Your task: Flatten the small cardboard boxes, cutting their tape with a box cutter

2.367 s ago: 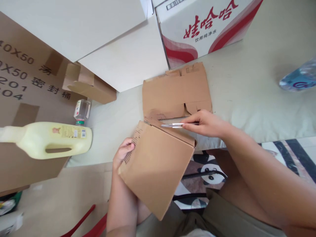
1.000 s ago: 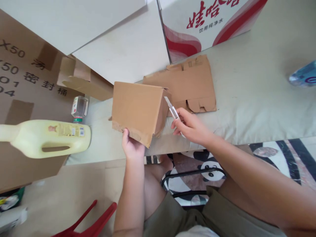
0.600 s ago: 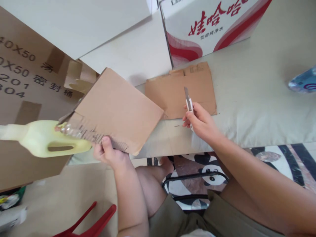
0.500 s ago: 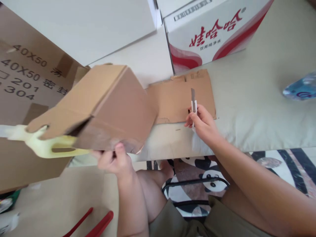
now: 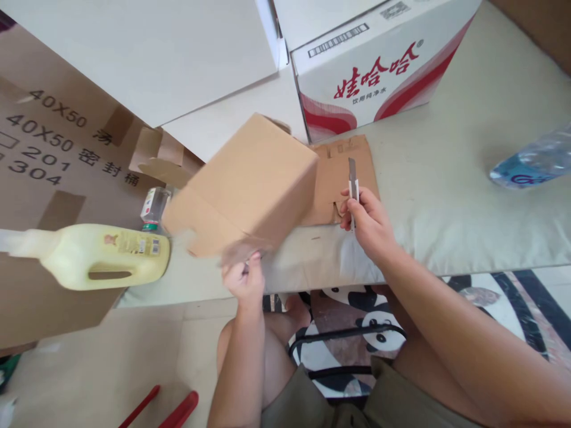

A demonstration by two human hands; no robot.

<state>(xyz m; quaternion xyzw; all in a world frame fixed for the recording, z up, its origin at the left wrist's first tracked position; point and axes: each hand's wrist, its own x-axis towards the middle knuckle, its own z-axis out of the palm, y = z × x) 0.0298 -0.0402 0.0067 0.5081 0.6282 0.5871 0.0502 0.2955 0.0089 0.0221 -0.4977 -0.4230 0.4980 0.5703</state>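
Observation:
My left hand (image 5: 244, 279) grips the lower edge of a brown cardboard box (image 5: 256, 178), tilted over the pale padded surface and a little blurred by motion. In my right hand (image 5: 369, 220) is a utility knife (image 5: 353, 184) with a light handle, its blade extended and pointing away from me. Below and beyond the knife lies a flat cardboard piece (image 5: 363, 169), partly covered by the box. To the left of the box rests a pale yellow jug (image 5: 107, 255) on its side, its label showing.
A white carton with red lettering (image 5: 379, 83) stands at the back, beside more white boxes (image 5: 147, 53). A large printed brown carton (image 5: 31, 196) is at left. One clear bottle (image 5: 154, 208) lies behind the jug; another bottle (image 5: 530, 163) lies at right. Red handles (image 5: 178, 410) show at the bottom.
My left hand has moved right with the cardboard box, which has turned and uncovered the yellow jug and a clear bottle. My right hand has barely moved with the knife.

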